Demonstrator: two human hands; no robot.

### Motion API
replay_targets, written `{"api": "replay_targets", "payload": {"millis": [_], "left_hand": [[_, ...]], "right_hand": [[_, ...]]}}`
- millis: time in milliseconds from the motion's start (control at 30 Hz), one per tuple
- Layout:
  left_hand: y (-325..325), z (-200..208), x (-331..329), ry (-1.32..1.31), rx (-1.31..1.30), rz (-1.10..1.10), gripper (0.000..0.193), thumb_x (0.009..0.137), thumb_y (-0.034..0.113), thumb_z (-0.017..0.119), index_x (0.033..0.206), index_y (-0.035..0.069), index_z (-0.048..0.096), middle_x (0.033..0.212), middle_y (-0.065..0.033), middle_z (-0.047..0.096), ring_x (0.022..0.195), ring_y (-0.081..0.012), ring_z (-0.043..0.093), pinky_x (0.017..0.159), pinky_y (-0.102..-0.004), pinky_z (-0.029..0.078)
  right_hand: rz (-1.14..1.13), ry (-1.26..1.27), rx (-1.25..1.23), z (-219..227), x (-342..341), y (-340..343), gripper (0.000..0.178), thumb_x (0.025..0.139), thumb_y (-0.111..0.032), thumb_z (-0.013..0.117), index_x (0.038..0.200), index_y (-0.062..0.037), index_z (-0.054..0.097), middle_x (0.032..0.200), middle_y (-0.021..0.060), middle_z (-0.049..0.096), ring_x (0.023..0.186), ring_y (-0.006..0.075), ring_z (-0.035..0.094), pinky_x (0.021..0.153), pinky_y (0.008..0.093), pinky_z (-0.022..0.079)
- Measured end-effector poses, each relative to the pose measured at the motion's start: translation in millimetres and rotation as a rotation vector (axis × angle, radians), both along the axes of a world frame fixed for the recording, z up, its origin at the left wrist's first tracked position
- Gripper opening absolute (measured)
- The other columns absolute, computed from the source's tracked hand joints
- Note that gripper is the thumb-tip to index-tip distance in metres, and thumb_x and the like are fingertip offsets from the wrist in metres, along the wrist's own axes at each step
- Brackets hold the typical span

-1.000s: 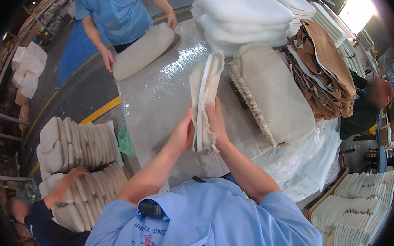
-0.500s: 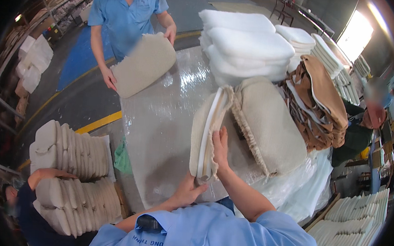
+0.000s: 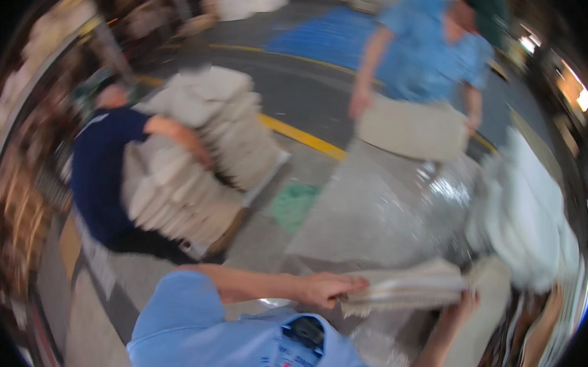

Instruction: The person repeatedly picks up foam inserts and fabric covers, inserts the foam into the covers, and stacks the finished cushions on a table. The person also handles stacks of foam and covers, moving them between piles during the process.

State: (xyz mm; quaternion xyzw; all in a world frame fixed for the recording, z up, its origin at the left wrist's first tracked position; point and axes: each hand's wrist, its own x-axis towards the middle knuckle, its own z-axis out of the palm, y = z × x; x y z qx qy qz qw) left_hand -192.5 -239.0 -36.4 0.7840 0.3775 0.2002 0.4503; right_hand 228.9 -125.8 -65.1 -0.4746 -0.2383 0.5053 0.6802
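A beige cushion [image 3: 402, 288] with a pale strip along its side lies level between my two hands, above the plastic-covered table [image 3: 372, 218]. My left hand [image 3: 331, 290] is closed on its left end, thumb and fingers around the edge. At the opposite end my right hand [image 3: 461, 307] grips it, though its fingers are smeared by motion. Just right of that hand lies another beige cushion [image 3: 493, 290], partly hidden. Across the table, a co-worker in a blue shirt [image 3: 430, 50] holds a flat beige cushion [image 3: 415, 129] with both hands.
White padding [image 3: 521, 211] is piled at the right, with brown material [image 3: 520, 338] nearer me. To the left, a person in dark blue [image 3: 106, 172] leans over stacked beige pads [image 3: 192, 197]. A green plastic bag [image 3: 294, 206] lies on the floor beside the table.
My view has swung left and is blurred. The cushion between my hands has turned from upright to lying level, with my hands now at its two ends. The co-worker still holds the flat cushion.
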Motion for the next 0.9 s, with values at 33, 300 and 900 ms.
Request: {"api": "replay_targets", "payload": {"millis": [33, 300, 900], "left_hand": [[5, 3, -7, -0.035, 0.108, -0.088, 0.088, 0.080, 0.000, 0.063, 0.163, 0.006, 0.036, 0.163, -0.0196, 0.043, 0.150, -0.0365, 0.043, 0.121, -0.0420, 0.042], [-89, -72, -86, 0.110, -0.263, 0.211, 0.069, 0.089, 0.005, 0.063, 0.156, 0.007, 0.049, 0.148, -0.0199, 0.057, 0.137, -0.0384, 0.053, 0.115, -0.0429, 0.045], [24, -32, -12, -0.223, -0.064, 1.212, 0.048, 0.109, 0.041, 0.046, 0.098, -0.001, 0.066, 0.101, -0.0188, 0.069, 0.107, -0.0354, 0.063, 0.094, -0.0476, 0.047]], "right_hand": [[-0.132, -0.214, -0.146, -5, 25, -28, 0.058, 0.096, -0.013, 0.067, 0.146, -0.0051, 0.039, 0.134, 0.0198, 0.057, 0.125, 0.0328, 0.061, 0.105, 0.0480, 0.055], [0.170, 0.203, -0.723, -3, -35, -161, 0.044, 0.099, -0.033, 0.071, 0.137, -0.0133, 0.063, 0.105, -0.0001, 0.067, 0.079, 0.0194, 0.064, 0.068, 0.0327, 0.051], [-0.103, -0.722, -0.246, -48, -6, -61, 0.077, 0.110, -0.060, 0.043, 0.149, 0.0069, 0.048, 0.158, 0.0248, 0.047, 0.142, 0.0355, 0.049, 0.120, 0.0444, 0.037]]}}
